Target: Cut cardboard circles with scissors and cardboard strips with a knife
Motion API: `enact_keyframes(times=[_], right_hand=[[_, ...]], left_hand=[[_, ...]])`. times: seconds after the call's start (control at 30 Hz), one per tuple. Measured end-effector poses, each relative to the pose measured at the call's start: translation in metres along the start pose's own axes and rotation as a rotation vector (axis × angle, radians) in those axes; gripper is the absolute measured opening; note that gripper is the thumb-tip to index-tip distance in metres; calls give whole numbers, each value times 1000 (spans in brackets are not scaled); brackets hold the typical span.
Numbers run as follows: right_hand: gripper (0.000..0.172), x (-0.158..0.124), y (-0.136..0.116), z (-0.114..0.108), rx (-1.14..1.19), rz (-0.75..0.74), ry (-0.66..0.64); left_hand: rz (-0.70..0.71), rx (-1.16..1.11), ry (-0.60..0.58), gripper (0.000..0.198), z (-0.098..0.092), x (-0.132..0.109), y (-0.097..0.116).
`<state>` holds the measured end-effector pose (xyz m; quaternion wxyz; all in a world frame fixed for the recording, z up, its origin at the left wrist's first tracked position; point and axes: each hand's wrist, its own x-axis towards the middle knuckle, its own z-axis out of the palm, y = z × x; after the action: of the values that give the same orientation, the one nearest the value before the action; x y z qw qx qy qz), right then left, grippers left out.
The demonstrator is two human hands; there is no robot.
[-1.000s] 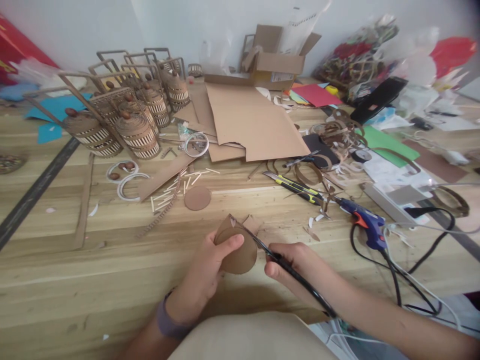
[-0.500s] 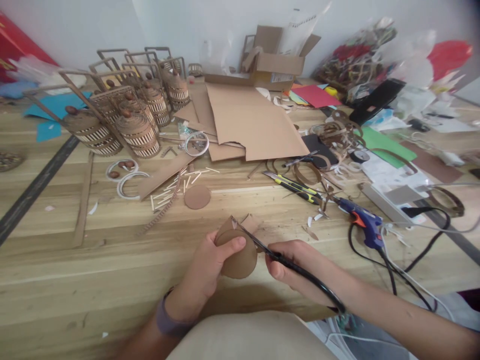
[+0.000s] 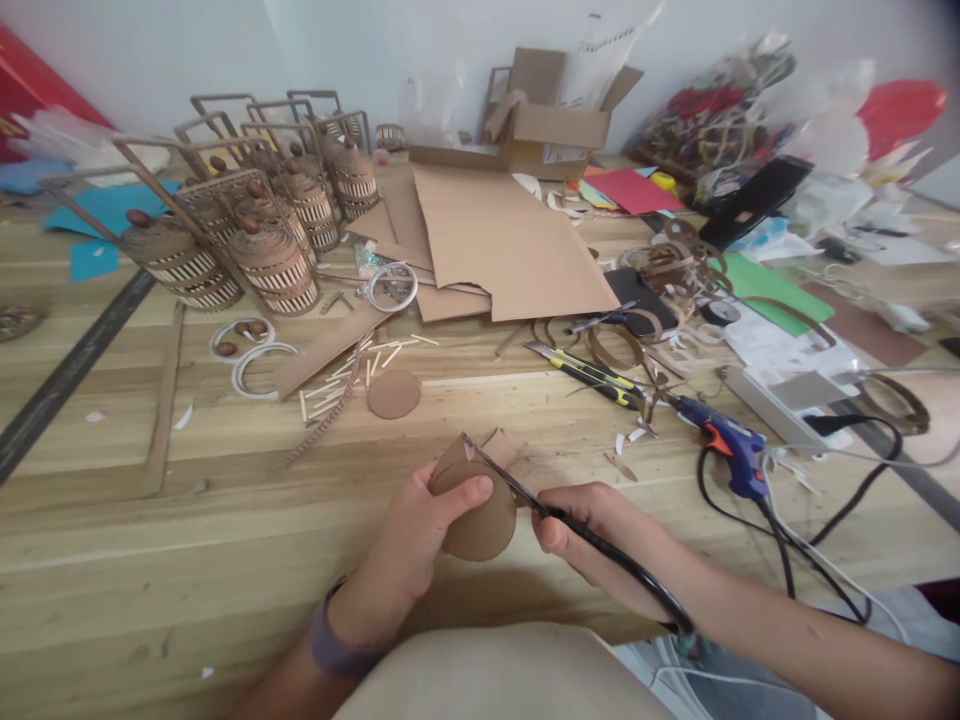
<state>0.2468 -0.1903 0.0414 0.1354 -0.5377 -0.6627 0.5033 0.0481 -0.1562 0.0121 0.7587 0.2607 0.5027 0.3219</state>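
Observation:
My left hand point(image 3: 424, 530) pinches a round cardboard disc point(image 3: 484, 525) with the thumb on top, together with a cardboard piece point(image 3: 502, 447) that sticks out behind it. In my right hand point(image 3: 592, 530) is a pair of black-handled scissors point(image 3: 622, 555), its blades lying along the disc's upper right edge over the cardboard. Part of the scissors' handle is hidden by my fingers. Another cardboard disc point(image 3: 394, 394) lies flat on the table beyond my hands, beside several short pale sticks point(image 3: 326, 398).
To the right lie a blue glue gun point(image 3: 731, 445) with its cable and a yellow-black utility knife point(image 3: 589, 375). Large cardboard sheets point(image 3: 517, 245) fill the back middle. Several small striped baskets point(image 3: 274, 265) with handles stand at the left. Tape rolls point(image 3: 262, 370) lie before them.
Hardly anything differs. Both hands, the disc and the scissors hold nearly the same position; the disc's lower edge has tipped very slightly downward.

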Motion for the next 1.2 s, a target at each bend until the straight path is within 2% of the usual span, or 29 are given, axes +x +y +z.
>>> enact_keyframes(times=[0.13, 0.33, 0.9, 1.07, 1.2], right_hand=[[72, -1, -4, -2, -14, 21, -4], [73, -2, -8, -2, -7, 26, -6], [76, 5, 9, -7, -28, 50, -12], [76, 5, 0, -7, -51, 73, -31], [72, 3, -2, -6, -45, 78, -19]], left_hand=[[4, 5, -7, 45, 0, 0, 0], [-1, 15, -15, 41, -2, -1, 1], [-23, -13, -69, 38, -2, 0, -1], [-17, -32, -88, 35, -4, 1, -1], [-28, -22, -84, 40, -4, 0, 0]])
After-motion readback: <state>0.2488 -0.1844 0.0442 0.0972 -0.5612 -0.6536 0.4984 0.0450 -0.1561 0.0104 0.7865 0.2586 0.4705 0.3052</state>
